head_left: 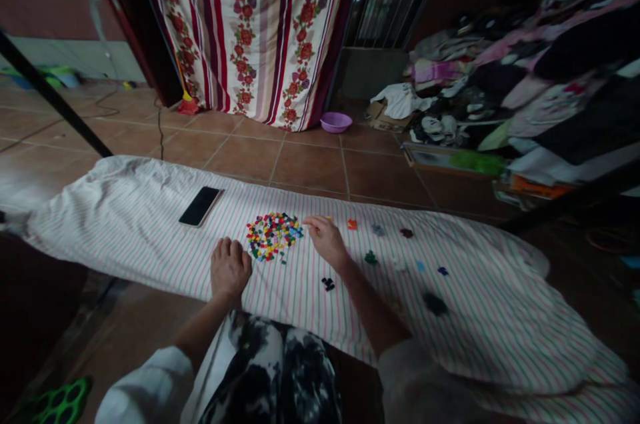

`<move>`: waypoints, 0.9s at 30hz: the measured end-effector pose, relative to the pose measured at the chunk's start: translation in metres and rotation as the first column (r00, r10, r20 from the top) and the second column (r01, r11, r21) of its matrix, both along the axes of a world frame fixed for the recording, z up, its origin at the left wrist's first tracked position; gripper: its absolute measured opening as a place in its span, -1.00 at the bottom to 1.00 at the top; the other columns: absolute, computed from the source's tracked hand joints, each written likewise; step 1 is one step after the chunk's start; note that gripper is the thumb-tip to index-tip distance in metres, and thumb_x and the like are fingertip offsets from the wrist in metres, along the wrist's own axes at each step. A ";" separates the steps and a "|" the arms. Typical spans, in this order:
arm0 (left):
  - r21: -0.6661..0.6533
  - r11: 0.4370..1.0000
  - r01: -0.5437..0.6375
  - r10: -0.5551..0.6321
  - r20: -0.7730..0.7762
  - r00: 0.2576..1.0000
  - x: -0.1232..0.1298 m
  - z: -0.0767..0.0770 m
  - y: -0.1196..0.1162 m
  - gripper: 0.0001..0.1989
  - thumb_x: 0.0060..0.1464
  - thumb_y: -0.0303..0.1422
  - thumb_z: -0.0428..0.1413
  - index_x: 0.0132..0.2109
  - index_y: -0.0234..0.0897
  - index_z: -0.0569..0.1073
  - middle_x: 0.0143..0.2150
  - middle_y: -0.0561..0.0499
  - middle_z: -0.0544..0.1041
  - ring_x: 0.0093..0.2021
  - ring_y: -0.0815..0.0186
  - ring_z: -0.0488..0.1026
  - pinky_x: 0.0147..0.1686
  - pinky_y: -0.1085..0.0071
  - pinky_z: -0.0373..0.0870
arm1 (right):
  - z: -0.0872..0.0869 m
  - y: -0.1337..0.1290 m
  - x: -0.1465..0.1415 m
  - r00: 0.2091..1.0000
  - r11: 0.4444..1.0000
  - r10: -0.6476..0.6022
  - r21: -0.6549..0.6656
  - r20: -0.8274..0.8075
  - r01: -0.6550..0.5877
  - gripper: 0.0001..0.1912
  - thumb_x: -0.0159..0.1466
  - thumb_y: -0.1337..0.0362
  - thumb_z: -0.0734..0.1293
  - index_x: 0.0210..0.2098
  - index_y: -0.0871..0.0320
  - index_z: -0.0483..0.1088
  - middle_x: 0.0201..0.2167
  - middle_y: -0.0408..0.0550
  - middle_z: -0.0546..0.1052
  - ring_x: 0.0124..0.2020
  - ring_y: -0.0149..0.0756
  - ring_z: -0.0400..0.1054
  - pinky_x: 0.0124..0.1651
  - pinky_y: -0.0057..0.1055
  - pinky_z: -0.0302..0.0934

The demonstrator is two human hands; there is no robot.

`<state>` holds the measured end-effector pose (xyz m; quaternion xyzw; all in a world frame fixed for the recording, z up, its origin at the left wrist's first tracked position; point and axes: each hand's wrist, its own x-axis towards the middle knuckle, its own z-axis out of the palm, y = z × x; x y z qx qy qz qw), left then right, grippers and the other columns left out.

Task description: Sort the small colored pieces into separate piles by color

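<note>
Mid-frame, your right hand (325, 237) bunches its fingers beside a round spread of small multicoloured pieces (273, 236), grip unclear. Left of centre, your left hand (231, 269) curls on striped white cloth (150, 237), grip hidden.

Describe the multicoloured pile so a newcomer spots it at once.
Find the long striped cloth crossing the view. Right of the dark phone, between the left hand and the right hand, lies a pile of tiny pieces. It mixes many colours, while the small groups farther right each look single-coloured.
</note>
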<state>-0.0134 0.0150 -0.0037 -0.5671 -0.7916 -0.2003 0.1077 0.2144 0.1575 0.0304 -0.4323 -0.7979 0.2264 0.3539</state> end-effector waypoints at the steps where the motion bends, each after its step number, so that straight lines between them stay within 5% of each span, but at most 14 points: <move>1: 0.002 1.000 -0.001 0.001 0.004 1.000 0.000 0.000 0.000 -0.77 0.17 -0.35 -0.07 -0.11 -0.34 0.41 0.07 -0.28 0.39 0.17 0.00 0.26 0.12 0.09 0.21 | -0.002 -0.003 -0.009 0.999 1.000 0.022 0.002 0.050 -0.023 -0.66 0.23 0.43 0.17 -0.25 0.06 0.56 -0.18 -0.05 0.58 -0.08 -0.25 0.39 0.06 -0.31 0.21; 12: 0.037 0.999 0.003 -0.003 -0.002 1.000 -0.001 -0.003 0.000 -0.75 0.16 -0.35 -0.05 -0.07 -0.33 0.40 0.09 -0.30 0.40 0.20 -0.04 0.25 0.13 0.03 0.20 | -0.020 -0.003 -0.042 0.900 0.999 -0.012 -0.034 0.436 0.030 -0.65 0.33 0.40 0.16 -0.13 0.06 0.56 -0.18 0.02 0.56 -0.08 -0.20 0.28 0.03 -0.31 0.05; 27: 0.015 1.000 -0.005 0.004 0.030 1.000 0.000 0.001 0.000 -0.78 0.17 -0.36 -0.07 -0.12 -0.34 0.39 0.09 -0.30 0.40 0.21 -0.05 0.24 0.15 0.04 0.19 | -0.018 0.014 -0.064 0.851 0.994 -0.106 0.027 0.515 0.108 -0.84 0.24 0.30 0.29 -0.33 0.06 0.54 -0.29 -0.02 0.54 -0.14 -0.21 0.26 -0.01 -0.33 0.07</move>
